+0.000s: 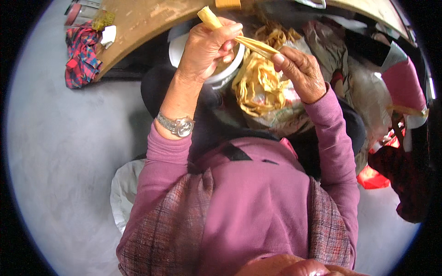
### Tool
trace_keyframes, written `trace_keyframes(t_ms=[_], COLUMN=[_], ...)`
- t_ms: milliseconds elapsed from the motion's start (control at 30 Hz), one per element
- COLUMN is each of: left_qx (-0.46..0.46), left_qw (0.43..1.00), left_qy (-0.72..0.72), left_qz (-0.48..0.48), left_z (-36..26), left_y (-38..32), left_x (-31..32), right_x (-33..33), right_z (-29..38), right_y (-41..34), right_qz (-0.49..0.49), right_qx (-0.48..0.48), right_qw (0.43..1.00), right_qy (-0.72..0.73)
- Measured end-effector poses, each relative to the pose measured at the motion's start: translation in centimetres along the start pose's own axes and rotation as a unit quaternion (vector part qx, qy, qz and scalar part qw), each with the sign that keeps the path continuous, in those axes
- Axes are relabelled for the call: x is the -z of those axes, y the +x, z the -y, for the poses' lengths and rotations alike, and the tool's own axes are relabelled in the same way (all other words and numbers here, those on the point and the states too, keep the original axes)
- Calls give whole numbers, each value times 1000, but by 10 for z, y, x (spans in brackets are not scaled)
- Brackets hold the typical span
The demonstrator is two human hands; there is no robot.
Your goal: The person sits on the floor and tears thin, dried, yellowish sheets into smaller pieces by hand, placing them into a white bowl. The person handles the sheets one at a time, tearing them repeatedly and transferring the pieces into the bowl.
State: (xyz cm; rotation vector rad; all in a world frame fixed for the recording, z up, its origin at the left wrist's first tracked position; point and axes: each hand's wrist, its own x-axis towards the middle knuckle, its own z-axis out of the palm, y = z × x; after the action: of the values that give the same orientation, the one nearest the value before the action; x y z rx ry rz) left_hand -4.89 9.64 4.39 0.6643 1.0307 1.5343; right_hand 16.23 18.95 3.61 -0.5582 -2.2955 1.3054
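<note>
My left hand [210,48] grips a yellowish, rolled strip of dried plant leaf or vegetable [257,45]; its thicker rolled end sticks out above the fist. The thumb and fingers of my right hand [298,70] pinch the other end of the same strip, which stretches between the hands. Below and behind my left hand is a white plastic bucket [221,77], partly hidden by it. A heap of similar yellow strips [262,82] lies on a woven plastic sack [290,120] between the hands and my lap. What the bucket holds is mostly hidden.
A curved-looking wooden table edge [145,38] runs across the top, with an orange-yellow block [228,3] on it. Plaid cloth [83,58] hangs at its left corner, near a jar [79,14]. Plastic bags [373,93] and a red bag [374,177] are at right; a pale sack [126,189] is at lower left.
</note>
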Motion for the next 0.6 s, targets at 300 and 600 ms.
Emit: trace_keyframes(t_ms=[300, 600], left_qx=[-150, -269], left_qw=[975, 754], left_qy=[138, 528], left_qz=[-85, -283], left_z=[-57, -38], left_y=[96, 127], left_x=[28, 45], right_x=[40, 1], right_z=[-3, -42], right_y=[138, 167], right_qz=[-179, -152], right_qx=[196, 43], right_qw=[926, 906], right_qy=[-269, -392])
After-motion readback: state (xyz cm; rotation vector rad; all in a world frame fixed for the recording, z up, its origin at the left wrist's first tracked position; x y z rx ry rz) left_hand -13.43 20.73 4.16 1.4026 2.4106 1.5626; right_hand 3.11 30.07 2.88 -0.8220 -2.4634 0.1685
